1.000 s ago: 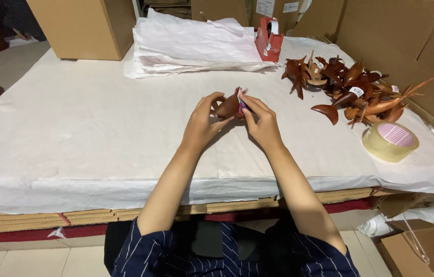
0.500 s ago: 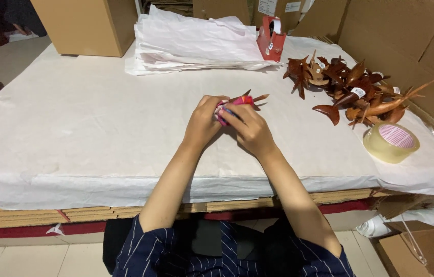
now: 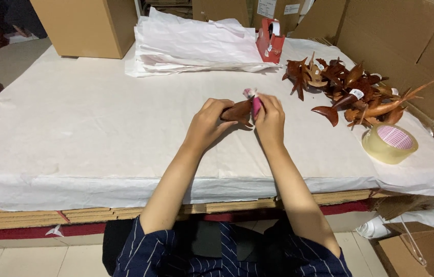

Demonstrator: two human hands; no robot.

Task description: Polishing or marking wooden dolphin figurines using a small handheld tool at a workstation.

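At the middle of the tabletop (image 3: 99, 128), both hands meet over one brown wooden carving (image 3: 237, 110). The left hand (image 3: 209, 120) wraps its fingers around the carving's left end; the right hand (image 3: 270, 117) pinches a pink tag (image 3: 255, 104) against its right end, fingers closed. Well apart to the right lies one heap of carvings (image 3: 353, 92), too tangled to count, with one tape roll (image 3: 389, 143) near it. Behind stand one red tape dispenser (image 3: 270, 41), one paper stack (image 3: 196, 46) and a cardboard box (image 3: 89, 25).
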